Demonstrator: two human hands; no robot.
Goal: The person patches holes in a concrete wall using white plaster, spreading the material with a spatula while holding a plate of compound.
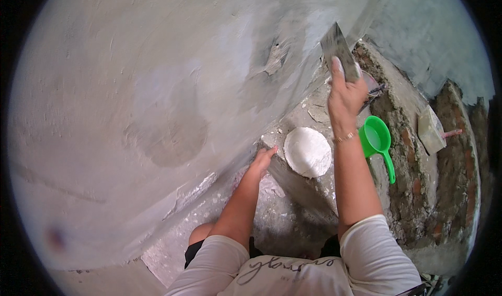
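My right hand (346, 99) is raised near the wall, its fingers wrapped round a wide grey metal putty knife (337, 43). The blade tilts up and to the left; whether it touches the wall I cannot tell. Lower down, my left hand (263, 161) rests on the corner of a concrete step (298, 188) beside the wall, fingers stretched out and nothing in them. Just right of that hand is a round heap of white plaster (307, 152), its container barely showing. The grey plastered wall (157, 76) fills the left, with darker damp patches and a rough spot near the blade.
A green dipper (374, 136) with liquid in it sits on the step right of my forearm. Farther right, a square float (431, 130) with a pinkish handle lies on rough, broken brick steps (415, 186). Behind my right hand is a partly hidden container (370, 81).
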